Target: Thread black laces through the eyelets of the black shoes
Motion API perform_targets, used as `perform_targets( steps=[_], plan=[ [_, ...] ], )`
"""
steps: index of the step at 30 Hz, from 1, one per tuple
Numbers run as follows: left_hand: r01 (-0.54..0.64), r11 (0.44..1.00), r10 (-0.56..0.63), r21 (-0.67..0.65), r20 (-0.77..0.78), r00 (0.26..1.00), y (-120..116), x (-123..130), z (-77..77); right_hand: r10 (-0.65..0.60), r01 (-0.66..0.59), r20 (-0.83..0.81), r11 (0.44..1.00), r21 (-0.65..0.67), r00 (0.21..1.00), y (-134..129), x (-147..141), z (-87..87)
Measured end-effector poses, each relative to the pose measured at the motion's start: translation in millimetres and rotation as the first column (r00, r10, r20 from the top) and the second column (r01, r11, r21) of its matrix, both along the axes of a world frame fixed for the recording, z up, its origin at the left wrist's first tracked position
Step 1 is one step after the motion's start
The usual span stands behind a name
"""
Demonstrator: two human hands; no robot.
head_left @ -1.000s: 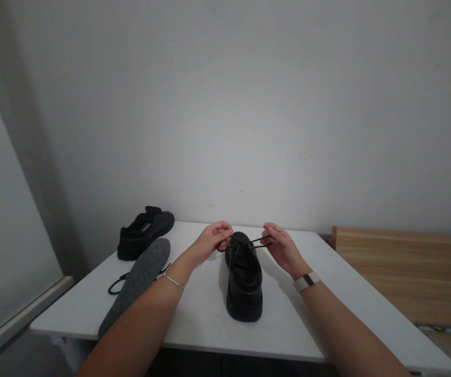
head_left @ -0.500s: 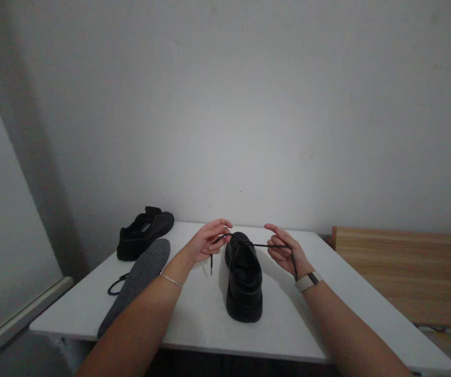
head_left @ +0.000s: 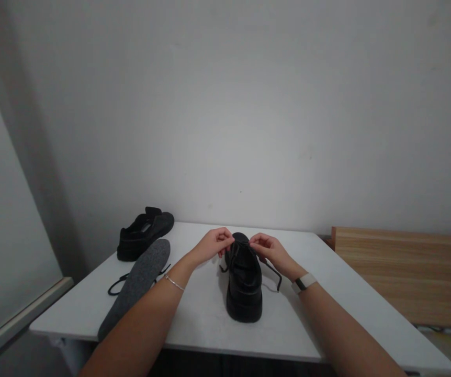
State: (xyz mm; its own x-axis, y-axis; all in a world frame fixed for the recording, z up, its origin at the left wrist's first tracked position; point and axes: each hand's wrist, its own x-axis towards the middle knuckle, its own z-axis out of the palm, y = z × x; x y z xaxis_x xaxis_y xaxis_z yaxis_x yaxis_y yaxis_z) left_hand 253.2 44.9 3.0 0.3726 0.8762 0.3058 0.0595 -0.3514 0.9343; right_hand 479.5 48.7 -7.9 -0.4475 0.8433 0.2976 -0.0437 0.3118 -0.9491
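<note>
A black shoe (head_left: pixel 244 293) stands on the white table with its heel toward me. My left hand (head_left: pixel 215 243) pinches the black shoelace at the left of the shoe's lacing. From the other side my right hand (head_left: pixel 270 251) has its fingers closed on the lace near the knot. One loose lace end (head_left: pixel 277 277) hangs down below my right hand, and another dangles at the shoe's left side. The knot itself is too small and dark to make out.
At the back left of the table (head_left: pixel 194 324) sits a second black shoe (head_left: pixel 141 238). A grey insole (head_left: pixel 139 277) lies in front of it, over a loose black lace (head_left: pixel 113 287). A wooden board (head_left: pixel 402 272) stands beyond the right edge; a wall rises behind.
Both hands have come inward to the top of the shoe. The lace, stretched taut between them before, now lies close to the shoe, with its right end hanging loose.
</note>
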Motion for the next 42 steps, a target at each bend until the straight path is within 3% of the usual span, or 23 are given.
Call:
perform_targets(
  steps=[3,11,20,23,27,34,37,42],
  plan=[
    [0.001,1.0,-0.001,0.0,-0.065,0.998,-2,1,-1.3,0.003,-0.003,0.011,1.0,0.001,1.0,1,0,-1.3],
    [-0.06,0.998,0.059,-0.012,-0.063,0.996,3,0,-7.8,-0.064,0.065,0.064,0.998,-0.009,0.996,6,2,-5.6],
    [-0.029,1.0,0.028,-0.011,-0.088,0.996,3,-1,-9.2,-0.098,0.09,0.115,0.994,0.068,0.988,5,-1,-3.3],
    [-0.054,0.996,0.063,0.075,-0.135,0.989,3,0,-9.0,-0.138,0.128,0.1,0.987,0.1,0.985,7,-3,-6.4],
    [-0.161,0.96,0.197,0.228,-0.143,0.97,3,2,-9.2,-0.182,0.17,0.076,0.975,0.141,0.98,10,-3,-9.6],
    [-0.207,0.923,0.267,0.325,-0.153,0.951,3,3,-9.2,-0.186,0.178,0.037,0.971,0.161,0.982,11,-3,-8.1],
    [-0.19,0.936,0.23,0.298,-0.104,0.968,3,4,-8.4,-0.174,0.171,0.01,0.976,0.132,0.985,7,-4,-5.0],
    [-0.067,0.992,0.062,0.11,0.047,0.997,1,6,-6.9,-0.085,0.088,-0.065,0.995,0.048,0.994,4,-5,-3.0]
  ],
)
